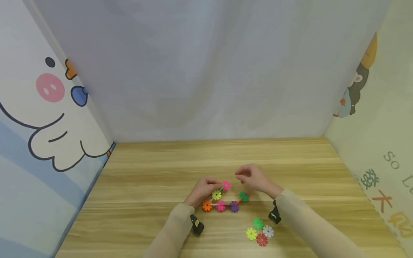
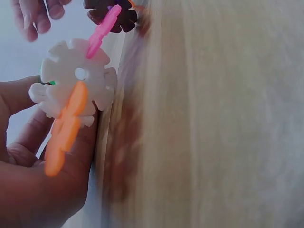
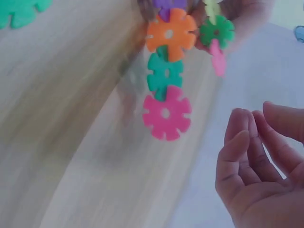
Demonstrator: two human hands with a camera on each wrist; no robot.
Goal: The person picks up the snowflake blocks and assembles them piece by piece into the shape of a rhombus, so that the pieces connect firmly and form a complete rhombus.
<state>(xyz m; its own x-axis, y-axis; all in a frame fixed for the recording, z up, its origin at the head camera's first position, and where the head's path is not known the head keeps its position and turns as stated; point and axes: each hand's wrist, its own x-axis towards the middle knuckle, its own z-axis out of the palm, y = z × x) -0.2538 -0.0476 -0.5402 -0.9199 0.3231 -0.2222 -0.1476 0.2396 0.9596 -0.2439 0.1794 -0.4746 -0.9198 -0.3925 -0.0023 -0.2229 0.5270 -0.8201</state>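
A curved chain of interlocked plastic snowflake discs stands on the table, its pink disc (image 1: 221,205) at the near side. At the chain's left arm, my left hand (image 1: 201,191) pinches near the green disc (image 1: 221,188), below the pink end disc (image 1: 226,185). The left wrist view has a white disc (image 2: 97,80) and an orange disc (image 2: 64,135) in front of that hand, hiding its exact grip. My right hand (image 1: 256,178) hovers beyond the chain's right arm, fingers loosely bent around nothing. The right wrist view shows that arm's pink end disc (image 3: 166,114) apart from the hand (image 3: 261,166).
Loose discs lie grouped at the near right of the wooden table (image 1: 145,172): a green disc (image 1: 258,223), a white disc (image 1: 268,231), a yellow disc (image 1: 251,234) and a red disc (image 1: 262,240). A pale curtain (image 1: 209,71) hangs behind the table, with printed panels at both sides.
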